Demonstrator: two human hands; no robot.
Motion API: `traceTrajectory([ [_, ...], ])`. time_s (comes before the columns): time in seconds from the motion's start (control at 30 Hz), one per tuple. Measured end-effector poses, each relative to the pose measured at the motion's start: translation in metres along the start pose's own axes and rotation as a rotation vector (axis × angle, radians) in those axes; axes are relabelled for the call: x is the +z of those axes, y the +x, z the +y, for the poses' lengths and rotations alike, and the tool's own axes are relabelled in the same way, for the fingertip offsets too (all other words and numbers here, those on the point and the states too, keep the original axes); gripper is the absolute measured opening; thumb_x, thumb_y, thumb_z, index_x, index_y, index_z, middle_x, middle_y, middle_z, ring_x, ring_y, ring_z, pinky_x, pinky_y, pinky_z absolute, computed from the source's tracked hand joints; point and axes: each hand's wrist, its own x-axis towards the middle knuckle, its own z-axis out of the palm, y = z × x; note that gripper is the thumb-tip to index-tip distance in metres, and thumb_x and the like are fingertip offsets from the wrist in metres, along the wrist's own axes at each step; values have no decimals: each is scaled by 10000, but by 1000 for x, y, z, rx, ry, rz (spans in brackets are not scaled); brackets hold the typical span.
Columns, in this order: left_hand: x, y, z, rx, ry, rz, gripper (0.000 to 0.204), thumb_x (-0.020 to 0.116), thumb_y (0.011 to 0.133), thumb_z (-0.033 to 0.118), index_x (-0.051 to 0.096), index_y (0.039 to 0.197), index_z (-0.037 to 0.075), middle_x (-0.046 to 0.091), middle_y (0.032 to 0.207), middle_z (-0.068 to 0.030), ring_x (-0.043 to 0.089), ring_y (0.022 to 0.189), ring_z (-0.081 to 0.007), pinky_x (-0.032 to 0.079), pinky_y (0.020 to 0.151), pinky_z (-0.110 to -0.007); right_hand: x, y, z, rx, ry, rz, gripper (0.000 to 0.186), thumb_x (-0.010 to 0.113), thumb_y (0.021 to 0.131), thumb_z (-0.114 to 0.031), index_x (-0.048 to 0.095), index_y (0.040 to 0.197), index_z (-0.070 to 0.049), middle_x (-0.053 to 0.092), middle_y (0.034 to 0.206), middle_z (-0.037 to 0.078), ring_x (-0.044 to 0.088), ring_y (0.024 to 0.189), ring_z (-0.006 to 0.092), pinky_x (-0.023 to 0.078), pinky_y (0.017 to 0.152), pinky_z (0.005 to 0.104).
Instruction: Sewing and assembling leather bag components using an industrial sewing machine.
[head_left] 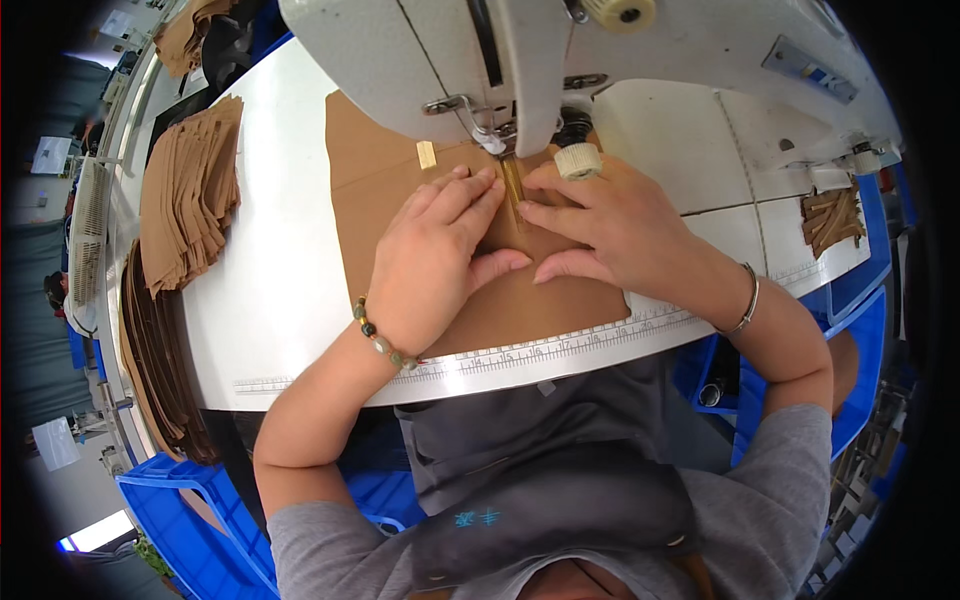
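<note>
A flat brown fabric piece [368, 210] lies on the white table under the head of a white sewing machine [690, 40]. My left hand [432, 240] rests on it with fingers stretched out, left of the needle area. On the other side my right hand [618, 225] presses the cloth, fingers apart and spread. Between the fingertips a narrow shiny golden-brown strip [514, 188] runs toward the machine's foot. The two thumbs lie close together near the strip's lower end. A small pale yellow tab [427, 155] sits on the cloth beyond my left fingers.
A measuring tape [560, 350] runs along the table's near edge. Stacked brown cut pieces [190, 190] stand at the left, with darker pieces [150, 350] hanging below. Small brown pieces [832, 220] lie at the right. Blue bins [200, 515] flank the table.
</note>
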Motion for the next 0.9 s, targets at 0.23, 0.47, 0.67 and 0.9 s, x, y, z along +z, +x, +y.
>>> traceTrajectory([
  [0.23, -1, -3, 0, -22, 11, -19, 576, 825, 841, 330, 695, 1301, 10, 672, 1367, -138, 604, 1324, -337, 531, 1059, -418, 2, 3, 7, 5, -22, -20, 499, 798, 783, -478, 765, 1090, -86, 660, 1136, 69, 620, 1000, 276, 514, 870, 396],
  [0.47, -5, -20, 18, -103, -130, -32, 502, 810, 879, 251, 689, 1294, -3, 665, 1375, -155, 591, 1345, -364, 527, 1079, -447, 2, 3, 4, 1, 70, 28, 335, 783, 851, -359, 760, 1040, -82, 663, 1101, 69, 627, 1036, 286, 513, 911, 407],
  [0.67, 1, -21, 22, -50, -58, -20, 578, 821, 859, 261, 650, 1340, -10, 633, 1407, -177, 584, 1345, -381, 488, 1136, -476, -1, 3, 0, 25, 69, 5, 322, 778, 853, -331, 756, 1054, -80, 660, 1124, 69, 622, 1055, 294, 508, 933, 412],
  [0.9, -1, -18, 21, 13, 42, -46, 609, 810, 838, 301, 653, 1344, 1, 642, 1407, -123, 584, 1346, -344, 511, 1097, -446, -1, 3, -2, 31, 18, -22, 324, 784, 845, -320, 760, 1064, -82, 660, 1148, 72, 620, 1063, 283, 499, 974, 415],
])
